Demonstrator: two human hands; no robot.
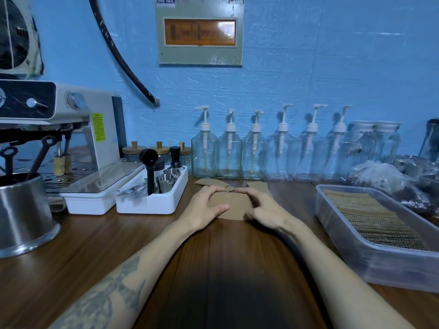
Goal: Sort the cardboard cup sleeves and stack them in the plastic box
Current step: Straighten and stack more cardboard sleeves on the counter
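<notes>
Behind both hands (231,207) gripping a sleeve stack (231,205), loose sleeves (211,182) lie before pump bottles (229,150).

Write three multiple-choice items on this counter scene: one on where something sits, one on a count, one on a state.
1. Where is the plastic box?
A. on the person's right
B. beside the coffee machine
C. behind the bottles

2. How many pump bottles line the wall?
A. three
B. six
C. nine

3. What is the box's state?
A. empty
B. lidded
C. open, with a row of sleeves inside

Key: 1 A, it lies on the counter's right side, past the right hand. 2 B, six pump heads show in the row. 3 C, no lid is on it and cardboard sleeves fill it, while both hands, the left hand included, hold a stack of sleeves at the centre.
</notes>
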